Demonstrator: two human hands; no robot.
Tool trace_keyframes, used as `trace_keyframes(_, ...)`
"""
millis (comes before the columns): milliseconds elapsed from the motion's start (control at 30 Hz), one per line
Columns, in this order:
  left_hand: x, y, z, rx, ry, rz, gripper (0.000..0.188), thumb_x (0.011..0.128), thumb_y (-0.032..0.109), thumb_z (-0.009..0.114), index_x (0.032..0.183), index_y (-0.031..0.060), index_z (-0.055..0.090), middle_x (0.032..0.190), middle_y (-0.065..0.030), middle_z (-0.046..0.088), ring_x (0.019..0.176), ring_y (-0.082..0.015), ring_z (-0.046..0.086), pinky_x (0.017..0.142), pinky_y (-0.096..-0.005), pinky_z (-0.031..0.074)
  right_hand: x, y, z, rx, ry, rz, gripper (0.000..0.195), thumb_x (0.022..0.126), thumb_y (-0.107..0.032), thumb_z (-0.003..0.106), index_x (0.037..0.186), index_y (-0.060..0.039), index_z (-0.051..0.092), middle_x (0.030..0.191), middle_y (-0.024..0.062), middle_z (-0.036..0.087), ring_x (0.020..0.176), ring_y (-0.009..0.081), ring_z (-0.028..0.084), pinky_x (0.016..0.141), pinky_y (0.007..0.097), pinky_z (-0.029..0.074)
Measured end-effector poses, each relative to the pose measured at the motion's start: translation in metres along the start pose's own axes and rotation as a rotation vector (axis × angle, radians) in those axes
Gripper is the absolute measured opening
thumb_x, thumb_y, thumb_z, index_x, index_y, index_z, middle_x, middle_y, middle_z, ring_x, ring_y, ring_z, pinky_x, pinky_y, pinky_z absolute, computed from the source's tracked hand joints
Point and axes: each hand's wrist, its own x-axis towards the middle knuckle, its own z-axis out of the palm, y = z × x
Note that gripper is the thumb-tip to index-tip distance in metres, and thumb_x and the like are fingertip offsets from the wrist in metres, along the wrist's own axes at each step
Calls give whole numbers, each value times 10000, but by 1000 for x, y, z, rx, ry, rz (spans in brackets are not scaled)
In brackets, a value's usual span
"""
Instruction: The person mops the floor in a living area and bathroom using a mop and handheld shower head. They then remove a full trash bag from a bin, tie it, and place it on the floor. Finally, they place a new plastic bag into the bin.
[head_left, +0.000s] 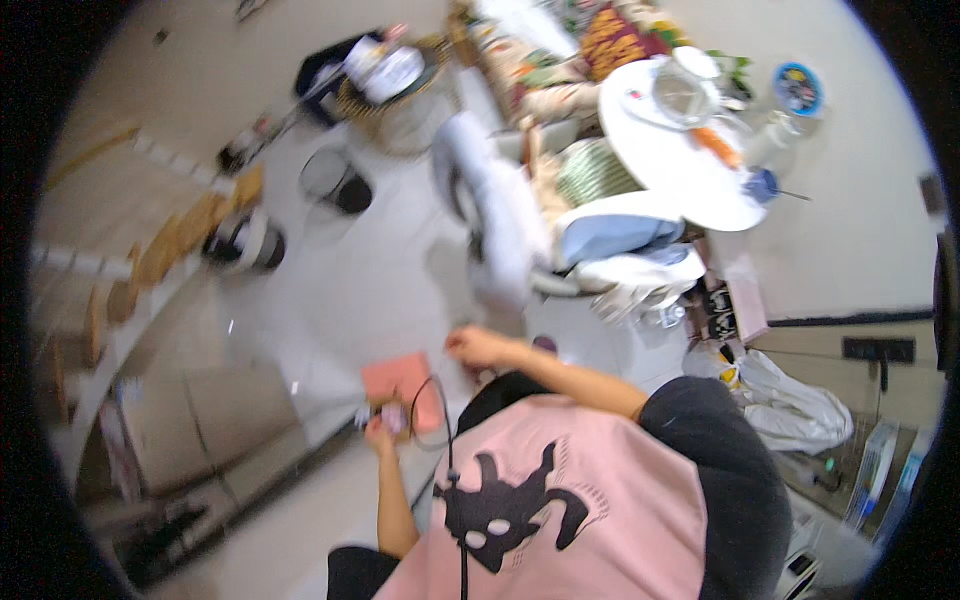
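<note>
Before my pink shirt front, my left hand (382, 435) is at the near-left edge of a salmon-pink flat item (424, 390). Its fingertips meet a small pale purple and white thing (392, 412), too blurred to name; whether they grip it cannot be told. A brown patch shows around that thing. My right hand (471, 348) is above and to the right of the salmon item, fingers curled; nothing shows clearly in it. A black cable (450, 435) loops between the salmon item and my shirt.
A blurred pale grey padded item (495, 225) stands ahead. Right of it are a green striped cushion (596, 171) and a round white table (637, 150) with a clear jar (682, 94). A mesh bin (336, 180) stands on the floor at left. White plastic bags (795, 405) lie at right.
</note>
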Motion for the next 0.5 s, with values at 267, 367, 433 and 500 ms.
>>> trace_keyframes(267, 148, 176, 83, 258, -146, 337, 259, 813, 104, 487, 1038, -16, 446, 844, -68, 525, 698, -125, 500, 559, -248, 428, 19, -20, -33, 639, 226, -247, 190, 822, -185, 510, 955, -50, 532, 892, 14, 566, 832, 81, 507, 677, 228, 390)
trace_keyframes(367, 223, 237, 147, 215, -312, 562, 272, 819, 137, 508, 1035, -20, 454, 898, -71, 529, 769, -117, 499, 670, -269, 428, 0, -38, -44, 755, 365, -250, 195, 832, -191, 512, 977, -61, 527, 925, 0, 551, 845, 79, 512, 705, 204, 390)
trace_keyframes(433, 235, 287, 196, 256, -453, 661, 270, 817, 159, 522, 1034, 6, 468, 924, -61, 531, 808, -106, 496, 681, -271, 419, -6, -34, -43, 800, 452, -288, 198, 826, -202, 517, 980, -80, 532, 917, -10, 550, 825, 74, 508, 689, 206, 388)
trace_keyframes(500, 179, 343, 244, 153, -551, 610, 254, 808, 152, 525, 1031, 36, 485, 934, -49, 531, 817, -105, 498, 675, -257, 414, -18, -31, -47, 844, 537, -310, 202, 822, -208, 521, 984, -89, 535, 916, -13, 550, 823, 72, 508, 686, 207, 388)
